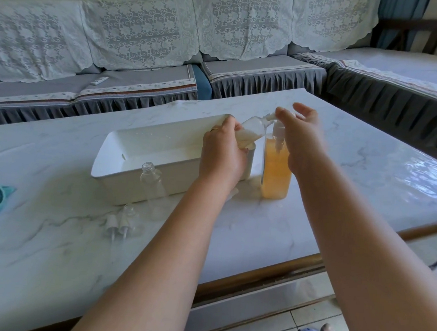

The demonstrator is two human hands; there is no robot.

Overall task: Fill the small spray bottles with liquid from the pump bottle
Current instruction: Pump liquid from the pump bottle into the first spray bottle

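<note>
1. Head view: left hand point(222, 152) grips a small bottle point(251, 130), tilted, its mouth at the pump point(278, 129).
2. Right hand point(301, 135) rests on the pump bottle point(276, 169), fingers relaxed.
3. Empty bottle point(152, 178) stands before the tray point(123, 182); caps point(119, 223) lie on the table point(366, 175).

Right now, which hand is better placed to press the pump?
The right hand: it hovers over the pump bottle. The left hand holds the tilted small bottle at the nozzle.

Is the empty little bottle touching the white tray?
Cannot tell. In the head view the empty bottle overlaps the white tray wall, hiding any gap.
</note>
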